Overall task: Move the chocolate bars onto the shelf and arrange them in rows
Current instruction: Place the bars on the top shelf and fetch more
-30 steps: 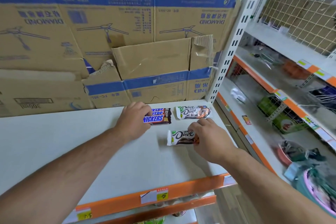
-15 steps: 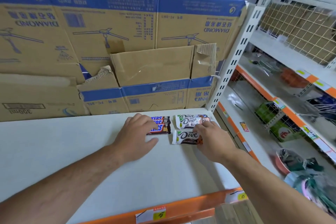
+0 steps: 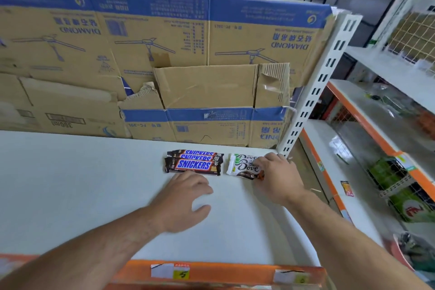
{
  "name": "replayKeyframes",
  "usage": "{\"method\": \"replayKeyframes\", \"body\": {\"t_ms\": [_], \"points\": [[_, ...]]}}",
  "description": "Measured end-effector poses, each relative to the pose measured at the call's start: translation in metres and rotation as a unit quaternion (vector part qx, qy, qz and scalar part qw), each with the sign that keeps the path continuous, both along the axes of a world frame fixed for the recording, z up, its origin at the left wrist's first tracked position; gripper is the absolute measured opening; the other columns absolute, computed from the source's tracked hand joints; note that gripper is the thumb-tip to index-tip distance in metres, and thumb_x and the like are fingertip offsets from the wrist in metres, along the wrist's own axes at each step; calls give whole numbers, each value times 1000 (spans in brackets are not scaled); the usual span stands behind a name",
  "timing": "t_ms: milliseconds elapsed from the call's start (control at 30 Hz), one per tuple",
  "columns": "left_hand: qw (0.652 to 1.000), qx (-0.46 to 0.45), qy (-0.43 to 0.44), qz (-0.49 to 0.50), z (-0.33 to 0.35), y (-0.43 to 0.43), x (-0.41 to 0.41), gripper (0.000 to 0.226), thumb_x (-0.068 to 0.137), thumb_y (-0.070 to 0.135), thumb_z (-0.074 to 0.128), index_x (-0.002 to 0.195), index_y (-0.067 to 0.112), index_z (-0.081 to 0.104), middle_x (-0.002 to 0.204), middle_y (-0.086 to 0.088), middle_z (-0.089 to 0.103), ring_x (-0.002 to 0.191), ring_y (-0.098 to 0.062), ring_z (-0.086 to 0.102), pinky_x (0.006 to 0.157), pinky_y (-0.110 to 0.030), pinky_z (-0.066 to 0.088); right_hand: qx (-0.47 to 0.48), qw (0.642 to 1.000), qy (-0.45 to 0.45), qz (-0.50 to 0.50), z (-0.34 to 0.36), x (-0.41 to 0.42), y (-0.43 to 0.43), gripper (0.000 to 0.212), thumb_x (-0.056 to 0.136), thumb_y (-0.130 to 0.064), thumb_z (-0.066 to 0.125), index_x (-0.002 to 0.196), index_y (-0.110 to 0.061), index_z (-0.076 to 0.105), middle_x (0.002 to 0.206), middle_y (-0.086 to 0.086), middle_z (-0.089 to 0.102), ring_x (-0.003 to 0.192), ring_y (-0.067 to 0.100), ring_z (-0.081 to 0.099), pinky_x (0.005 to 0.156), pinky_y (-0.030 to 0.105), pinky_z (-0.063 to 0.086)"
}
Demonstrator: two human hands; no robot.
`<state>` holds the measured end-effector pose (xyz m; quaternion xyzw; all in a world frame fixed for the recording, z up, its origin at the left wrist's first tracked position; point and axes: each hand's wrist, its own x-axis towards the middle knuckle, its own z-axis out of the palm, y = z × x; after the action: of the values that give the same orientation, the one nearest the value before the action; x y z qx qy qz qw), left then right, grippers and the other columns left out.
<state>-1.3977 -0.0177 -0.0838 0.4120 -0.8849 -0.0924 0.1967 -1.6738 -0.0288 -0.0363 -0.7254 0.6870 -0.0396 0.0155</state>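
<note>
Three Snickers bars (image 3: 193, 163) lie side by side in a tight row near the back of the white shelf (image 3: 70, 195). Right beside them lie two white Dove bars (image 3: 242, 165), one behind the other. My left hand (image 3: 186, 198) rests flat on the shelf just in front of the Snickers bars, fingers spread and relaxed, touching no bar. My right hand (image 3: 277, 176) lies over the right ends of the Dove bars, its fingertips pressing on them.
Large Diamond cardboard boxes (image 3: 164, 54) stand along the back of the shelf. A white slotted upright (image 3: 315, 92) marks the right end. Orange price rail (image 3: 211, 273) runs along the front edge. Further shelves with goods stand to the right (image 3: 388, 172).
My left hand has come back off the Snickers bars onto the bare shelf. My right hand has pushed the front Dove bar back against the rear one.
</note>
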Motion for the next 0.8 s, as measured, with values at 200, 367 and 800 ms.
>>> {"method": "replayKeyframes", "body": {"t_ms": [200,367,800], "points": [[1000,-8,-21,3,0,4,-2,35,82,47,56,113,33,62,115,17,53,111,-11,46,98,-32,37,-10,1000,3,17,-1,-8,-1,45,79,-34,56,124,-35,58,114,-8,59,111,20,50,88,35,39],[1000,-19,-24,6,5,7,-5,34,81,44,58,111,30,62,112,16,53,108,-11,46,96,-29,34,-16,1000,4,20,-2,-9,1,41,79,-31,53,119,-32,59,107,-7,59,108,21,51,85,35,39],[996,17,-67,58,22,27,19,46,83,54,50,116,26,65,118,9,59,111,-14,51,96,-31,39,-72,991,-13,108,0,58,31,40,68,-39,67,103,-20,67,102,3,62,98,28,56,83,40,43]]}}
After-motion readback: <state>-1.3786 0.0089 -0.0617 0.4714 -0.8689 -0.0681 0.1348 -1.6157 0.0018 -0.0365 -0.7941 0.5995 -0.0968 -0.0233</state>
